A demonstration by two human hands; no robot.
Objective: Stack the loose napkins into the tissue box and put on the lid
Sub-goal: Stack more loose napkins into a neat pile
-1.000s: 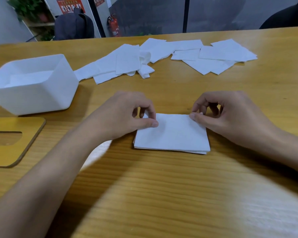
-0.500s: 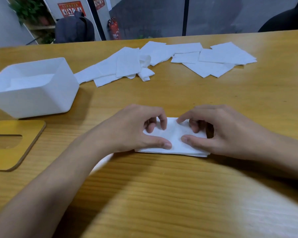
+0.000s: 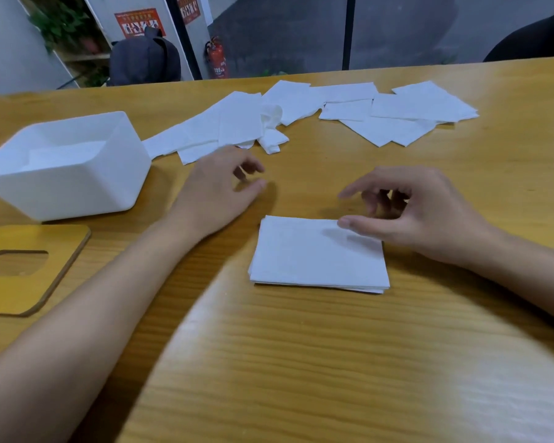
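Both hands are empty, fingers loosely spread. The right hand [image 3: 419, 212] hovers with its thumb over the far right corner of the squared napkin stack [image 3: 319, 254]; whether it touches is unclear. The left hand [image 3: 218, 190] reaches away from that stack, its fingertips just short of the loose napkins [image 3: 224, 126]. Judged best: pick one sheet, lay it flush on the stack. Left of the left hand sits the white tissue box [image 3: 68, 190], with the yellow lid [image 3: 29, 282] nearer.
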